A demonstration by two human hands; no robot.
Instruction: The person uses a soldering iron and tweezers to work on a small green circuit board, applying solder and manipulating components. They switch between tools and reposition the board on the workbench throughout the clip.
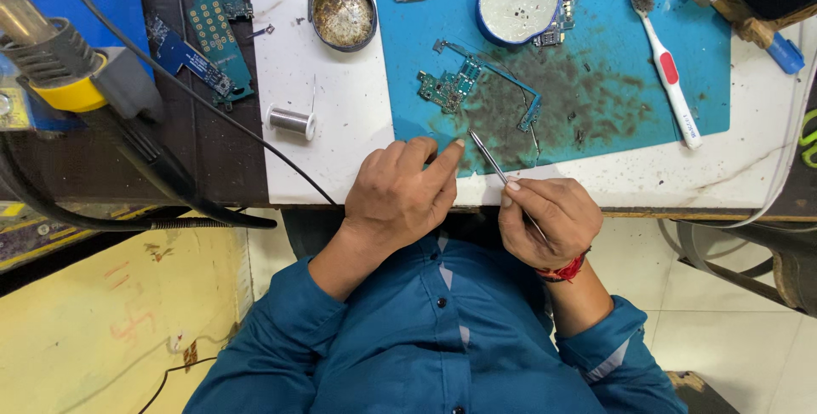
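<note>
Your right hand point(547, 220) is clamped on the tweezers point(488, 156), hiding their rear; your left hand point(400, 197) lies loosely curled on the surface point(340, 142), its fingertip touching the blue mat point(613, 39).

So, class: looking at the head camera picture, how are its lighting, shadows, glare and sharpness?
Head view: even, soft lighting, no harsh glare on the blue mat; faint shadows under the left hand and right hand holding tweezers; centre sharp; table edges bend slightly from the wide lens.

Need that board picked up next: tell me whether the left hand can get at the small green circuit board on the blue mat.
Probably yes: the left hand rests at the blue mat edge, and the green circuit board lies just beyond its fingertips with nothing between.
</note>
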